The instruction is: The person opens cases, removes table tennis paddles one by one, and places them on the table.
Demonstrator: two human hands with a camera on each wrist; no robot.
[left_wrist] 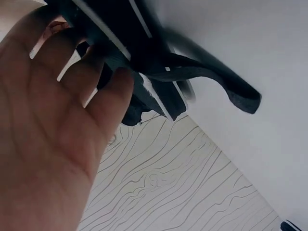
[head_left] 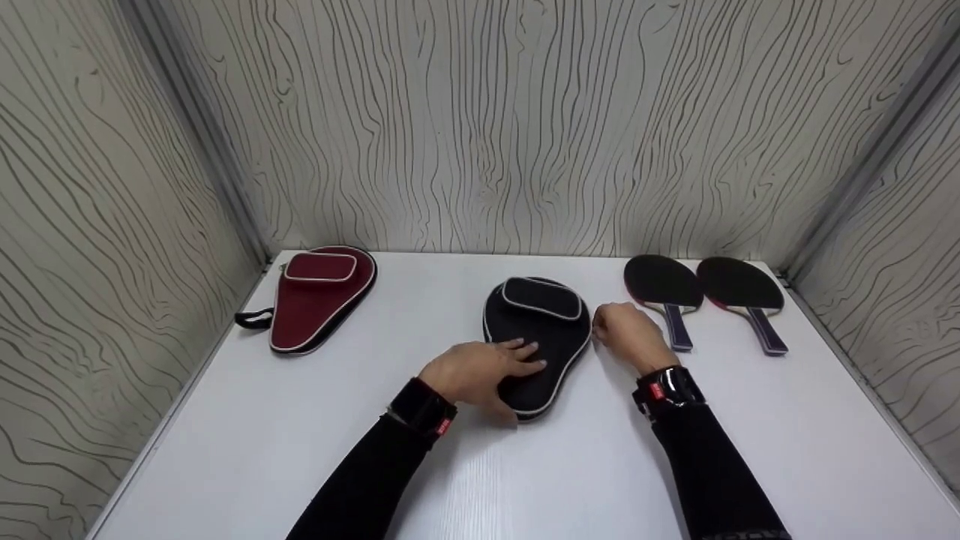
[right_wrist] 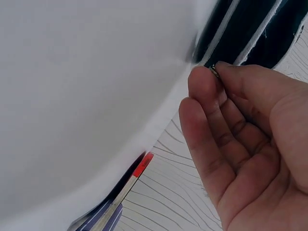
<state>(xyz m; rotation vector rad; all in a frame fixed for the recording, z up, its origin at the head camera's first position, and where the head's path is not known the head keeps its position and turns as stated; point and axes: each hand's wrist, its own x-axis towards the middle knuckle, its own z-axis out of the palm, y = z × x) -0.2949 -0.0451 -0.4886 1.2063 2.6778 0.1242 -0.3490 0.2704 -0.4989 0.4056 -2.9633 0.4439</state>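
A black table tennis bat case (head_left: 541, 341) with white piping and a small front pocket lies on the white table in the head view. My left hand (head_left: 480, 373) rests on its lower left part, fingers spread over the top. In the left wrist view a black strap loop (left_wrist: 211, 79) sticks out from the case's edge beside that hand. At the case's right edge, my right hand (head_left: 630, 334) pinches a small metal zipper pull (right_wrist: 214, 72) between thumb and index finger, as the right wrist view shows. The zipper's opening cannot be made out.
Two black-faced table tennis bats (head_left: 664, 283) (head_left: 741, 285) lie side by side at the back right. A dark red bat case (head_left: 319, 300) with a black wrist strap (head_left: 253, 319) lies at the back left. Wood-patterned walls (head_left: 480, 127) border the table.
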